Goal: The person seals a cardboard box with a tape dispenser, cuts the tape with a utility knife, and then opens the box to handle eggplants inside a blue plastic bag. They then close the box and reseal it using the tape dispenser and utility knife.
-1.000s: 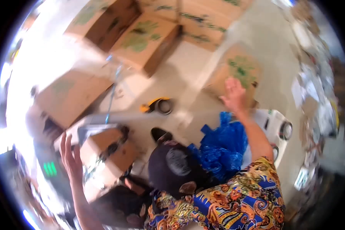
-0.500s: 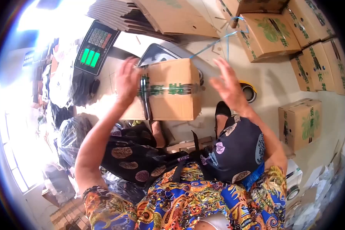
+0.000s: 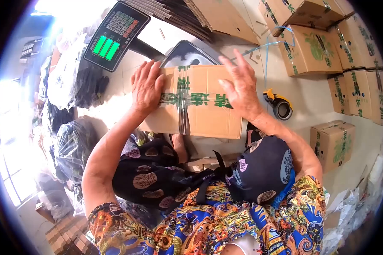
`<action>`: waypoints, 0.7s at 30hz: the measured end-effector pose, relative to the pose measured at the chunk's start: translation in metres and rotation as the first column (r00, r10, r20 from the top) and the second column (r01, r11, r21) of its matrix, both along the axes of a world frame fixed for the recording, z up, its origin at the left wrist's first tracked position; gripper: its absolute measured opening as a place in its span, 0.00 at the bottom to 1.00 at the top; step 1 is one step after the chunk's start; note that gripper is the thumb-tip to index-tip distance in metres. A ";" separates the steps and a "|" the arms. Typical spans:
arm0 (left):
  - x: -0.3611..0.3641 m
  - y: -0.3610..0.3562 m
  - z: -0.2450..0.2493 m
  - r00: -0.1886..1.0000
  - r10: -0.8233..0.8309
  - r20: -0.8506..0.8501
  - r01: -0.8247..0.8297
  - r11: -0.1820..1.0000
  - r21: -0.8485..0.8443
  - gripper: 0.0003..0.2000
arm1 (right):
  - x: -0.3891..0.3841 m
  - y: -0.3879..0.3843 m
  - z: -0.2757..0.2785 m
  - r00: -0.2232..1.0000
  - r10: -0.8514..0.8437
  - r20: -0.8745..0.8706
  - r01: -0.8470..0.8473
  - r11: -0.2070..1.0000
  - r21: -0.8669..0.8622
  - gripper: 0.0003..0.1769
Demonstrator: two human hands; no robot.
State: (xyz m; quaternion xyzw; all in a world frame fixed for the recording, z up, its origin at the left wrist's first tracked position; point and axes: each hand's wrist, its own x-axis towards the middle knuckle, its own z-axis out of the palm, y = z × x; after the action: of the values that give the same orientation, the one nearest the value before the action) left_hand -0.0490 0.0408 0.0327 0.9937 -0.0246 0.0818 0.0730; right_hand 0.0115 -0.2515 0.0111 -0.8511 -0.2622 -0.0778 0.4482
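Note:
A taped cardboard box [image 3: 208,119] with green printing lies in front of me, partly over the dark-edged platform [image 3: 187,53] of a scale. My left hand [image 3: 147,87] rests on the box's left edge, fingers pointing away from me and slightly apart. At the box's right side is my right hand [image 3: 242,87], its fingers spread and nothing held; whether it touches the cardboard is hard to tell. Clear tape runs across the top in both directions. To the right, a yellow and black tape dispenser [image 3: 279,104] lies on the floor.
The scale's display [image 3: 117,36] with green digits stands at upper left. Flattened cardboard [image 3: 225,19] leans at the top. Printed boxes [image 3: 312,51] are stacked at upper right, and a single box [image 3: 332,144] sits lower right. Plastic-wrapped bags [image 3: 74,142] line the left.
My left hand has come down onto the box edge, and my right hand has moved in closer to it. The box now shows its top more squarely. The view has shifted.

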 end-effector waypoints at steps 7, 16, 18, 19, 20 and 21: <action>-0.001 0.043 -0.021 0.958 0.126 -0.258 -0.243 0.832 -0.499 0.23 | -0.021 -0.065 -0.081 0.506 0.137 -0.852 0.347 0.872 0.346 0.37; 0.006 0.032 -0.004 0.950 0.107 -0.293 -0.268 0.762 -0.589 0.21 | -0.065 -0.062 -0.129 -0.042 0.768 -0.639 0.612 0.525 0.592 0.39; 0.009 0.013 -0.006 0.934 0.130 -0.331 -0.314 0.740 -0.595 0.21 | -0.063 -0.086 -0.144 -0.088 0.646 -0.758 0.605 0.639 0.474 0.37; 0.020 -0.011 0.000 0.946 0.070 -0.317 -0.255 0.763 -0.594 0.21 | -0.067 -0.100 -0.163 -0.123 0.578 -0.807 0.600 0.691 0.403 0.36; 0.028 -0.037 0.009 0.936 0.040 -0.350 -0.256 0.759 -0.598 0.21 | -0.083 -0.123 -0.178 0.022 0.547 -0.837 0.660 0.621 0.423 0.34; 0.038 -0.071 0.017 0.937 -0.036 -0.349 -0.222 0.709 -0.669 0.20 | -0.089 -0.157 -0.141 0.086 0.393 -0.915 0.620 0.698 0.358 0.35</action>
State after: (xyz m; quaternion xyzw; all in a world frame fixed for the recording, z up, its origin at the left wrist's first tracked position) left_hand -0.0110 -0.0305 0.0500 0.8905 0.0718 -0.0821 0.4417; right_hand -0.0777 -0.4082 -0.1296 -0.4445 0.2401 0.3819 0.7739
